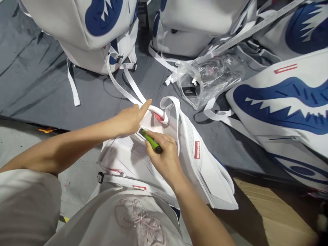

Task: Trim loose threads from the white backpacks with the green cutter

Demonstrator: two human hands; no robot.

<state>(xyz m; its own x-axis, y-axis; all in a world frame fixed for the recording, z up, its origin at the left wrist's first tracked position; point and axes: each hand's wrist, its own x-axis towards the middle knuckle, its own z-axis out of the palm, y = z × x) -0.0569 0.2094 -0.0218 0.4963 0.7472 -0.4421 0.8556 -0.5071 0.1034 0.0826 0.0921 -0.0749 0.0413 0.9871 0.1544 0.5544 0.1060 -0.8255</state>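
Observation:
A white backpack (159, 164) leans against my body at the table's front edge, its padded straps turned up toward me. My left hand (130, 119) grips its top edge beside the carry handle, index finger extended along the edge and other fingers partly hidden. In my right hand (164, 150) is a green pen-shaped tool (153, 141) with a black rear end. Its dark tip meets the white fabric just below my left hand; the tip's exact form is too small to tell. A red tag (197, 149) shows on one strap.
Other white backpacks with blue shark-mouth prints stand on the dark table (94, 95): one at back left (74, 27), one at back centre (189, 20), one at right (282, 99). A clear plastic bag (215, 75) lies between them. Cardboard (271, 212) sits below right.

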